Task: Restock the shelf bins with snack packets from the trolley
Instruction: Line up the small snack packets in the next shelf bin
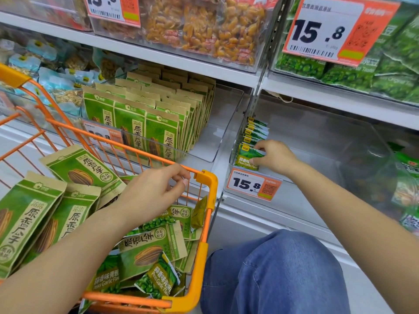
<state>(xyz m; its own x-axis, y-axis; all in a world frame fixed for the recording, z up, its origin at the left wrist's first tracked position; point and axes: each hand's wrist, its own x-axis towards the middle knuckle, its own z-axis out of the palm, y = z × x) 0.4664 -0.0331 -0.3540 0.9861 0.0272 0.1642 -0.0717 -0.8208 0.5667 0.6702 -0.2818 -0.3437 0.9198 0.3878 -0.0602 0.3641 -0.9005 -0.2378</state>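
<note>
An orange wire trolley (205, 177) at the lower left holds several green sunflower-seed packets (77, 168) and small garlic pea packets (158, 282). My left hand (154, 189) hovers over the trolley's far corner with loosely curled fingers, holding nothing. My right hand (275, 157) reaches into a clear shelf bin (317, 137) and pinches the front garlic pea packet (246, 158) of a short upright row standing at the bin's left wall. The neighbouring clear bin (222, 123) on the left holds tight rows of sunflower-seed packets (145, 123).
A 15.8 price tag (254, 184) hangs on the pea bin's front. Upper shelves carry bins of orange snacks (204, 30) and green pea packs (385, 71). Most of the pea bin to the right of the row is bare. My denim-clad knee (272, 273) is beside the trolley.
</note>
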